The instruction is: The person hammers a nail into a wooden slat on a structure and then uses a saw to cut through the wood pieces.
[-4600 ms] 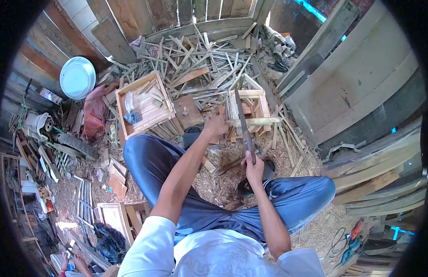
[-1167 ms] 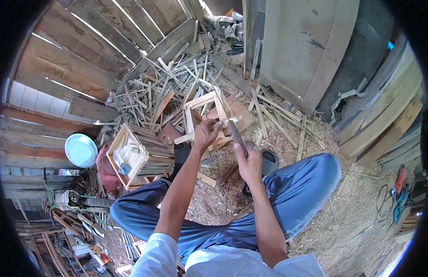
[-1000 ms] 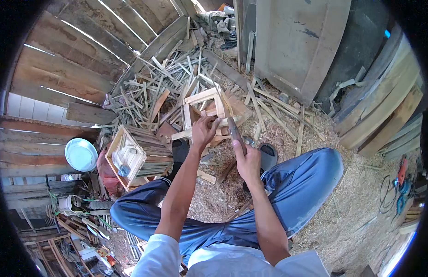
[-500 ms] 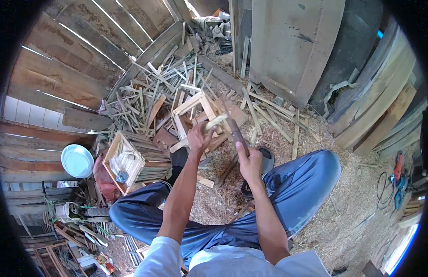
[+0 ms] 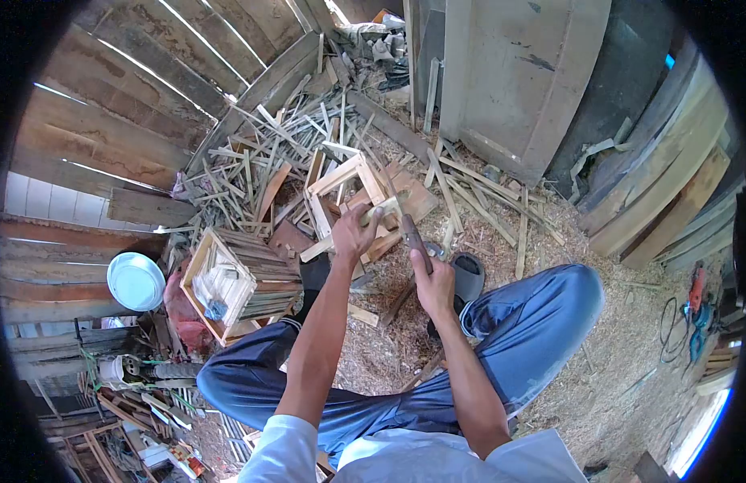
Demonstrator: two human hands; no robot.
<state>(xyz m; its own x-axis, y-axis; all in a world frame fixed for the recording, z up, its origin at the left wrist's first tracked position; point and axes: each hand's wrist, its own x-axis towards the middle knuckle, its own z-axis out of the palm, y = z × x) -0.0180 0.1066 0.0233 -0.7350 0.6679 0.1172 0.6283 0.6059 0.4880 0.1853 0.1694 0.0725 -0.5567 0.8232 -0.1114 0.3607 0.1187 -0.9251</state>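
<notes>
My left hand (image 5: 353, 232) is closed around a short pale piece of wood (image 5: 387, 212), in front of a light wooden frame (image 5: 341, 179). My right hand (image 5: 433, 282) grips a long knife-like tool (image 5: 414, 235) with a brown, thick lower part and a thin blade pointing up and to the left. The tool lies against or just beside the right end of the wood piece; contact is hard to tell. A flat board (image 5: 409, 193) rests on the floor behind the hands.
A heap of thin wood strips (image 5: 260, 161) lies by the plank wall. At left stand a slatted wooden crate (image 5: 220, 286) holding a plastic bag and a pale blue basin (image 5: 136, 281). Wood shavings cover the floor; a red and blue power tool (image 5: 696, 310) lies far right.
The wood piece and the tool have shifted slightly downward, and the tool is a little more upright. Both hands keep their hold. The view has shifted slightly.
</notes>
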